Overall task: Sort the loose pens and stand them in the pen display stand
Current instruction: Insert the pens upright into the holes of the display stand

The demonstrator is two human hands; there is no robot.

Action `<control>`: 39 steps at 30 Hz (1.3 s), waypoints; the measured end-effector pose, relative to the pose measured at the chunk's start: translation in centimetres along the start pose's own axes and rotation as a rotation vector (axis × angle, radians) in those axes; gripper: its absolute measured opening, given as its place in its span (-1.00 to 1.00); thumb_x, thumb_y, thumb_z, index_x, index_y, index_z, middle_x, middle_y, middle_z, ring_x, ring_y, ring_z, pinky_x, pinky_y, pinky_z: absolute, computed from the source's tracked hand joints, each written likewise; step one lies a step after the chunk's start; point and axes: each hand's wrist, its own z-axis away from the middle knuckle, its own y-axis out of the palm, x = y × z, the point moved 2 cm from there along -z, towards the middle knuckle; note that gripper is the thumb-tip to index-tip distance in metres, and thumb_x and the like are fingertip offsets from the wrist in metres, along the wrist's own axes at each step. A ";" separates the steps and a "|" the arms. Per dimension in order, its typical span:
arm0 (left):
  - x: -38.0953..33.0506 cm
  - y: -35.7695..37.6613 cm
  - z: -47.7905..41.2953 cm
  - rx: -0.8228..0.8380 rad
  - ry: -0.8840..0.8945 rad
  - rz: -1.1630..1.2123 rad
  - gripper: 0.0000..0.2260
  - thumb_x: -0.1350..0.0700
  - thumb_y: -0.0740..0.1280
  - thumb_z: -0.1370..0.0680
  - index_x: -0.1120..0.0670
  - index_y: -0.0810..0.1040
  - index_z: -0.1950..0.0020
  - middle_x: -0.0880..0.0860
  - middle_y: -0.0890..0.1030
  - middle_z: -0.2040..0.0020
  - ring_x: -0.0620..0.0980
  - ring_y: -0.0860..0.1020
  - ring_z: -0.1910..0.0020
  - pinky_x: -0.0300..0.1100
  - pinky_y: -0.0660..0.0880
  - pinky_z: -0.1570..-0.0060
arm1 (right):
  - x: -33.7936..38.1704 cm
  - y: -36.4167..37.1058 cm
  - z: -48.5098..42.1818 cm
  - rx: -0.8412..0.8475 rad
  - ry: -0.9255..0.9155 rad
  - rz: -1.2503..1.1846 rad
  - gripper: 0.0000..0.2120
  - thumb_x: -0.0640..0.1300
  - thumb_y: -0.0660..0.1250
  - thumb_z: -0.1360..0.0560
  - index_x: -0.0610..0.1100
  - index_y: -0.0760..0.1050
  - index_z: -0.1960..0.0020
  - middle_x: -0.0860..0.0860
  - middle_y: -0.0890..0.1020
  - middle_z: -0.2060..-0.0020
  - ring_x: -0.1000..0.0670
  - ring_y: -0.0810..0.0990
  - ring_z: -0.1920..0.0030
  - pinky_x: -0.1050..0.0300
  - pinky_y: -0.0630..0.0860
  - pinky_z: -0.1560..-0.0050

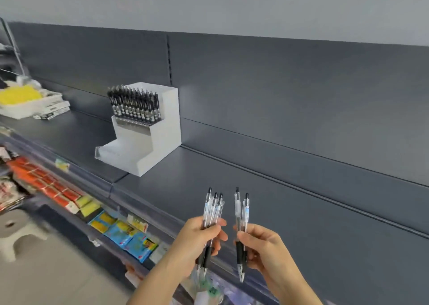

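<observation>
Lowest in the frame, the left hand [197, 239] grips a bunch of clear pens [212, 208], its fingers curled round their dark grips. Their black clicker ends point up and their tips point down. Just beside it, the right hand [262, 249] pinches a pair of clear pens [241, 209] between thumb and fingers, held upright the same way. The two bundles are close together but apart.

Both hands are held over the front edge of a dark grey shelf [255, 177]. Further back on it, left of centre, stands the white stepped pen display stand [162, 137], against the shelf's back panel. Its upper step holds a packed row of black pens [134, 106], standing upright and leaning slightly back.

At the upper left of the frame a white tray [21, 112] on the same shelf holds yellow items [19, 94] too blurred to identify. Flat boxes [52, 112] lie just beside it.

On a lower shelf at the left edge are orange packets [46, 184], and blue and yellow packets [125, 232] lie further right. A grey stool [21, 230] stands on the floor at the lower left.
</observation>
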 end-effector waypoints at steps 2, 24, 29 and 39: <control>-0.7 -3.5 0.0 -0.035 -0.003 0.036 -0.85 0.28 0.20 -0.59 0.21 0.57 0.00 0.09 0.60 0.34 -0.01 0.49 0.43 -0.19 0.46 0.42 | 0.1 3.6 -1.3 0.031 -0.004 0.014 -0.83 -0.30 0.32 -0.48 -0.17 0.60 0.25 -0.08 0.44 0.41 0.05 0.30 0.49 0.15 0.24 0.34; -5.5 -28.8 -11.1 -0.293 0.049 0.016 -0.89 0.27 0.36 -0.49 0.19 0.52 0.24 0.08 0.41 0.55 0.00 0.33 0.55 -0.28 0.34 0.46 | 3.0 28.3 -20.6 0.242 -0.082 0.107 -0.76 -0.46 0.32 -0.42 -0.24 0.56 0.36 -0.01 0.50 0.62 0.10 0.29 0.65 0.31 0.22 0.61; -7.9 -34.2 -13.8 -0.390 0.068 0.029 -0.91 0.28 0.35 -0.50 0.25 0.49 0.18 0.11 0.40 0.53 0.01 0.33 0.53 -0.24 0.36 0.40 | 5.1 31.0 -25.3 0.183 -0.096 0.131 -0.74 -0.36 0.35 -0.44 -0.17 0.60 0.39 -0.08 0.62 0.38 0.05 0.30 0.56 0.27 0.29 0.49; -9.8 -42.1 -18.7 -0.420 0.126 -0.031 -0.97 0.32 0.38 -0.47 0.27 0.55 0.12 0.09 0.40 0.54 0.02 0.33 0.52 -0.19 0.37 0.39 | 7.4 34.8 -31.0 -0.004 -0.226 0.262 -0.87 -0.35 0.28 -0.50 -0.21 0.57 0.03 0.06 0.51 0.46 0.10 0.35 0.51 0.35 0.37 0.41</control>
